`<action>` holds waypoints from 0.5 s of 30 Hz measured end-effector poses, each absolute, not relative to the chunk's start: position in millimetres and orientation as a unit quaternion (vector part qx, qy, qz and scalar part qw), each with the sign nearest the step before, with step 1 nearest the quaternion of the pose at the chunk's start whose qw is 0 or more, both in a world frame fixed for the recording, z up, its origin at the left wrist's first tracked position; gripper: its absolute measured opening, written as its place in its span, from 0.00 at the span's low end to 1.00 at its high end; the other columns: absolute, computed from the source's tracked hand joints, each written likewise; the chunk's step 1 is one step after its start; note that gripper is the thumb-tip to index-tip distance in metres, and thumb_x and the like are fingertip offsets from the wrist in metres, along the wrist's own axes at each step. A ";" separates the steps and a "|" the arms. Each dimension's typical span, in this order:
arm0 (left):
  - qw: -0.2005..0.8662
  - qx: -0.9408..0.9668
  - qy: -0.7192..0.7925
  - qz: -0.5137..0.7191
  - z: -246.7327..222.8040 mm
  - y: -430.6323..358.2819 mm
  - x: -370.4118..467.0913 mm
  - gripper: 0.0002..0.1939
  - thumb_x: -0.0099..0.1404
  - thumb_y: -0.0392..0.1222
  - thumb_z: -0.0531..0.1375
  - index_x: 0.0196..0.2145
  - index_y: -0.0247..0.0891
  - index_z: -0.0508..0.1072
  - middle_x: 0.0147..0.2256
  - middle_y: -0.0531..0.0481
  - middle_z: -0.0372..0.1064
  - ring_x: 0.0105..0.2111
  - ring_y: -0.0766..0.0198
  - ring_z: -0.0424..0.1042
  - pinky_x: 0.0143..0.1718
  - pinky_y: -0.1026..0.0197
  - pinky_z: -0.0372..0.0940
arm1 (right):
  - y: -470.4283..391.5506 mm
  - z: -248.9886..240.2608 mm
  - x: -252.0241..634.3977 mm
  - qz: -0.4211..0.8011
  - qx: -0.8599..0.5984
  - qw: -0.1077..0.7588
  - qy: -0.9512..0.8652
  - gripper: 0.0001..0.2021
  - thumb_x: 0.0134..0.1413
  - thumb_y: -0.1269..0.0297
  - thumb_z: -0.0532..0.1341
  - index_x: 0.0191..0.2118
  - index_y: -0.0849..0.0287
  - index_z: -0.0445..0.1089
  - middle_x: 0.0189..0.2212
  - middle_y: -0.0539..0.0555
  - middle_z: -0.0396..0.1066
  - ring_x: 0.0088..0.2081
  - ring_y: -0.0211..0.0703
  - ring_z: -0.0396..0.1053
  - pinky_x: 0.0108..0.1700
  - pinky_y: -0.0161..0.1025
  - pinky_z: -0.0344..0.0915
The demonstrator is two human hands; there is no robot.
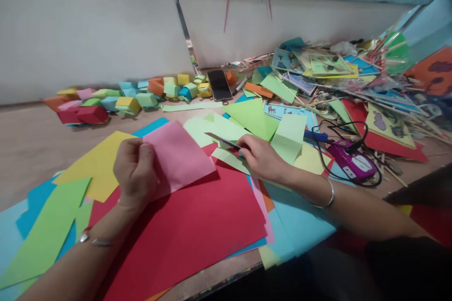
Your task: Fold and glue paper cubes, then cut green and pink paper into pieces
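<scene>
My left hand (137, 169) is closed on a piece of pink paper (181, 157), gripping its left edge between thumb and fingers. The paper is held over a large red sheet (197, 225). To the right, my right hand (259, 155) is wrapped around a pair of scissors (222, 140). Their pointed blades aim left towards the pink paper without touching it, and the fingers hide the handles. Pale green paper (229, 157) lies beneath the scissors. Beside my left hand is a yellow sheet (95, 164), with a green strip (49, 230) nearer to me.
Small folded paper blocks (127, 105) line the back left. A phone (219, 85) lies near the wall, with a marker (240, 85) beside it. A purple power box (353, 160) with a black cable sits right, before a heap of cards and sticks (328, 66).
</scene>
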State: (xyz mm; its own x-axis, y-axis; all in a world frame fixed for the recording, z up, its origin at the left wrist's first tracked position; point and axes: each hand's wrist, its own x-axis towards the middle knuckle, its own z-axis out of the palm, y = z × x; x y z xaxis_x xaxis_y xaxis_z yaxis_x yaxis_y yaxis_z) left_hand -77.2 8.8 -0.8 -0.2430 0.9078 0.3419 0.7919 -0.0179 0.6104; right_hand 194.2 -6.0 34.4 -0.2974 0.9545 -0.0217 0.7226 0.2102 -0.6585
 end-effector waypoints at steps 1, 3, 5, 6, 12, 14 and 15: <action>0.079 0.603 0.705 0.365 1.1 9.3 -76.1 0.11 0.70 0.48 0.46 0.41 0.40 0.62 0.36 0.50 0.63 0.41 0.56 0.66 0.41 0.52 0.62 | -7.1 33.0 195.8 0.278 -0.549 0.209 -0.760 0.12 0.62 0.74 0.53 0.49 0.63 0.68 0.44 0.59 0.72 0.44 0.44 0.67 0.45 0.39 0.60; 0.075 0.585 0.724 0.358 3.9 11.1 -74.9 0.09 0.66 0.48 0.52 0.38 0.41 0.66 0.35 0.52 0.67 0.39 0.56 0.68 0.41 0.51 0.63 | -9.6 31.3 198.7 0.259 -0.529 0.201 -0.783 0.17 0.62 0.75 0.52 0.54 0.60 0.67 0.45 0.59 0.72 0.45 0.44 0.67 0.44 0.38 0.60; 0.070 0.573 0.735 0.356 4.7 12.9 -75.5 0.10 0.66 0.47 0.52 0.39 0.41 0.68 0.36 0.52 0.69 0.40 0.54 0.70 0.40 0.49 0.64 | -11.8 30.2 200.7 0.249 -0.517 0.167 -0.802 0.20 0.61 0.76 0.52 0.56 0.57 0.68 0.45 0.58 0.72 0.44 0.45 0.67 0.43 0.38 0.60; 0.066 0.568 0.739 0.357 4.2 13.3 -76.3 0.11 0.66 0.47 0.52 0.40 0.41 0.68 0.37 0.51 0.70 0.41 0.53 0.70 0.41 0.48 0.64 | -12.6 29.7 201.2 0.247 -0.513 0.152 -0.808 0.20 0.61 0.76 0.53 0.56 0.55 0.69 0.45 0.58 0.72 0.44 0.45 0.67 0.41 0.37 0.60; 0.073 0.580 0.737 0.338 2.4 9.2 -79.5 0.16 0.70 0.52 0.48 0.46 0.43 0.68 0.42 0.51 0.72 0.44 0.53 0.71 0.41 0.47 0.65 | -10.4 29.3 204.0 0.240 -0.483 0.122 -0.833 0.19 0.63 0.72 0.55 0.56 0.53 0.70 0.40 0.57 0.70 0.39 0.43 0.66 0.37 0.35 0.57; 0.070 0.583 0.739 0.330 4.6 8.1 -78.1 0.17 0.70 0.52 0.47 0.47 0.43 0.68 0.42 0.51 0.72 0.44 0.53 0.71 0.41 0.47 0.65 | -9.3 30.2 206.3 0.234 -0.467 0.122 -0.844 0.17 0.64 0.70 0.56 0.55 0.53 0.71 0.40 0.57 0.70 0.38 0.43 0.65 0.36 0.35 0.56; 0.067 0.584 0.741 0.325 5.9 8.1 -77.1 0.17 0.70 0.52 0.47 0.47 0.43 0.68 0.41 0.50 0.72 0.44 0.53 0.72 0.41 0.47 0.65 | -8.9 30.9 207.4 0.230 -0.460 0.119 -0.849 0.15 0.64 0.69 0.56 0.54 0.54 0.72 0.39 0.57 0.70 0.38 0.42 0.65 0.36 0.35 0.55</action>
